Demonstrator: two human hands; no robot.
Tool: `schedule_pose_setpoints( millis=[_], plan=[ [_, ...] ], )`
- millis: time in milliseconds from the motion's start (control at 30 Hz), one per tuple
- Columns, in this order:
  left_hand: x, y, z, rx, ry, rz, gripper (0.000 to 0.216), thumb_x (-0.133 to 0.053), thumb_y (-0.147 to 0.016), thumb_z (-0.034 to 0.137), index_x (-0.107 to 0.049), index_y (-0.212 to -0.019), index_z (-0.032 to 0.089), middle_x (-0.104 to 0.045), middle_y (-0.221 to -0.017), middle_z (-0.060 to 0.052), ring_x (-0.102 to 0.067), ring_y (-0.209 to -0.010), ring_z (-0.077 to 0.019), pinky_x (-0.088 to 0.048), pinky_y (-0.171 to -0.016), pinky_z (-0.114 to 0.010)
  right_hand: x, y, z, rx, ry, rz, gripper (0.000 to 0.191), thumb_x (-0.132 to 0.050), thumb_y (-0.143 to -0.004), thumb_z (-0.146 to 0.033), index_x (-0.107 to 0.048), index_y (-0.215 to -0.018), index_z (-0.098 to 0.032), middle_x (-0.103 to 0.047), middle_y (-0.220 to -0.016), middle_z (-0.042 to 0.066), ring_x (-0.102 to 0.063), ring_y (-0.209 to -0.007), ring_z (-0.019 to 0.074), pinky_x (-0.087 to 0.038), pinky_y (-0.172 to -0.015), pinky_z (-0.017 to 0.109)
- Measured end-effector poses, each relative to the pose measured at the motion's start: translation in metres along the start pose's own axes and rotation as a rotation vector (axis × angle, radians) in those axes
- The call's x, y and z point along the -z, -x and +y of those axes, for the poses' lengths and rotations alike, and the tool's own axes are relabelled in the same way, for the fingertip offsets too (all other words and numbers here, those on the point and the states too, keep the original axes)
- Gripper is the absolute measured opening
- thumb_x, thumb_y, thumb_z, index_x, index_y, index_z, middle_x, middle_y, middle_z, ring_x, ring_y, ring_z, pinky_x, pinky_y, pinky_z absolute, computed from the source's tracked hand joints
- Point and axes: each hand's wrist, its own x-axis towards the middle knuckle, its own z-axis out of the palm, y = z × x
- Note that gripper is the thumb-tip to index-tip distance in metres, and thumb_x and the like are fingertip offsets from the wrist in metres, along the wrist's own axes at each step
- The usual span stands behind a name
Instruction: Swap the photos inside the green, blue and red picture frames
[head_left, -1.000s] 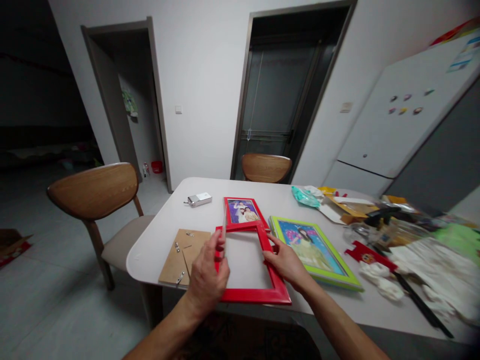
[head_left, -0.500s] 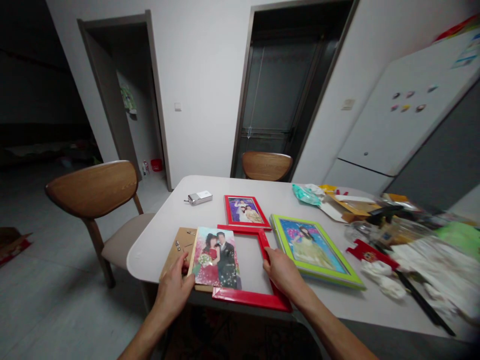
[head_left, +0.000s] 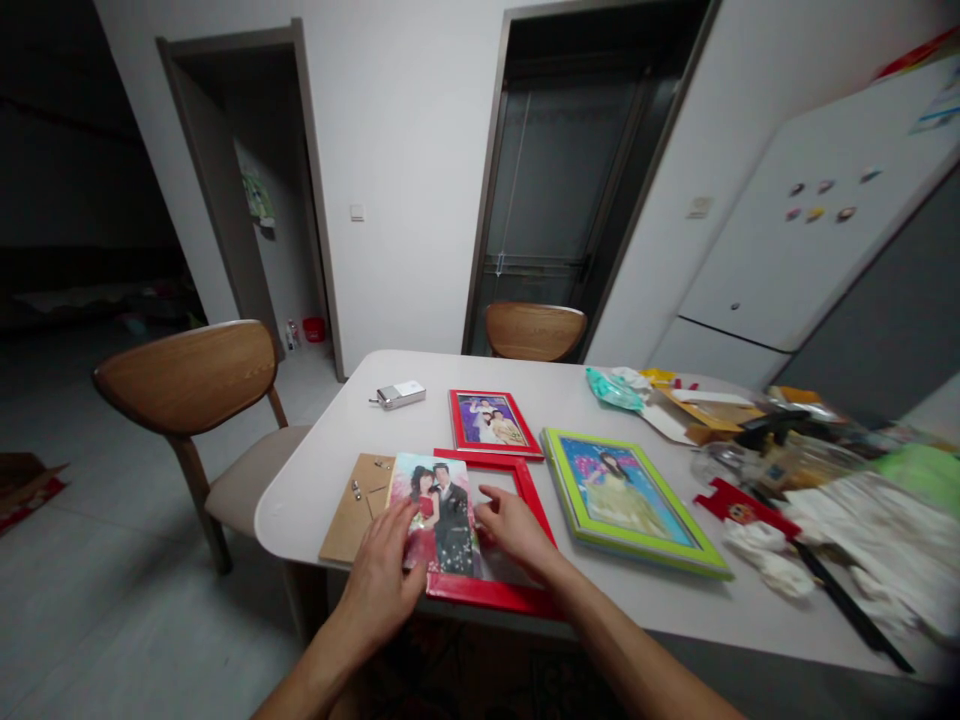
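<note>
On my feed, photo lies by near edge of surface, overlapping red frame. Left hand loosely spread over it, clasping nothing, seemingly steadying; right hand half-curled at its right edge, grip I can't tell. Brown board near left corner, apparently for easy reach.

photo — partly under left hand

Relative to the photo print (red and near-black figures, pink and pale-blue ground), we log: 9 o'clock, a tan board; 4 o'clock, a solid red frame; 1 o'clock, a red-bordered picture, purple ground; 3 o'clock, a lime-bordered picture, blue ground, pale-yellow figure. We record the worktop as off-white.
</note>
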Motion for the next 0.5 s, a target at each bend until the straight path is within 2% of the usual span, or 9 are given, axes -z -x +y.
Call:
schedule_pose_setpoints(
  millis=[133, 200, 267, 333, 400, 500],
  plan=[
    [-0.011, 0.0, 0.005, -0.061, -0.043, -0.118, 0.056, -0.047, -0.065, 0.014, -0.038, -0.12, 0.014, -0.038, -0.129, -0.013, -0.032, -0.119, -0.0242, -0.027, -0.098, -0.045, -0.014, -0.009, -0.006, -0.143, -0.46, -0.165, 0.02, -0.05, -0.065, -0.027, -0.055, -0.078, -0.012, -0.044, -0.044, -0.006, -0.038, -0.034, 0.0063, -0.029, -0.034, 0.018],
    [-0.015, 0.0, 0.007, -0.065, -0.072, -0.13, 0.059, -0.049, -0.062, 0.014, -0.038, -0.121, 0.013, -0.036, -0.13, -0.014, -0.03, -0.121, -0.0261, -0.026, -0.098, -0.048, -0.018, -0.008, -0.012, -0.148, -0.526, -0.168, 0.014, -0.052, -0.063, -0.027, -0.052, -0.066, -0.014, -0.041, -0.042, -0.007, -0.035, -0.033, 0.0046, -0.026, -0.033, 0.017],
    [-0.018, -0.003, 0.011, -0.079, -0.084, -0.115, 0.063, -0.048, -0.06, 0.011, -0.037, -0.121, 0.012, -0.034, -0.131, -0.015, -0.027, -0.122, -0.0272, -0.025, -0.098, -0.049, -0.019, -0.003, -0.023, -0.126, -0.546, -0.146, 0.015, -0.052, -0.063, -0.029, -0.049, -0.062, -0.014, -0.041, -0.042, -0.008, -0.034, -0.033, 0.0039, -0.027, -0.034, 0.016],
    [-0.018, -0.007, 0.014, -0.109, -0.071, -0.056, 0.063, -0.044, -0.06, 0.005, -0.037, -0.122, 0.011, -0.034, -0.131, -0.015, -0.027, -0.122, -0.0258, -0.025, -0.098, -0.048, -0.019, 0.004, -0.04, -0.066, -0.585, -0.117, 0.017, -0.054, -0.063, -0.031, -0.05, -0.066, -0.015, -0.041, -0.043, -0.008, -0.035, -0.034, 0.0037, -0.028, -0.034, 0.016],
    [-0.014, -0.013, 0.017, -0.156, -0.015, 0.054, 0.06, -0.038, -0.063, 0.001, -0.036, -0.122, 0.012, -0.036, -0.13, -0.013, -0.028, -0.122, -0.0224, -0.026, -0.099, -0.045, -0.016, 0.012, -0.059, 0.024, -0.633, -0.104, 0.021, -0.055, -0.064, -0.033, -0.053, -0.073, -0.014, -0.044, -0.045, -0.008, -0.037, -0.036, 0.0036, -0.03, -0.036, 0.016],
    [-0.003, -0.023, 0.022, -0.187, 0.17, 0.241, 0.05, -0.036, -0.073, 0.005, -0.037, -0.122, 0.017, -0.042, -0.127, -0.009, -0.035, -0.118, -0.0184, -0.029, -0.099, -0.039, -0.011, 0.022, -0.074, 0.113, -0.68, -0.094, 0.035, -0.056, -0.065, -0.039, -0.054, -0.089, -0.014, -0.053, -0.06, -0.002, -0.046, -0.046, 0.006, -0.037, -0.042, 0.018]
  ],
)
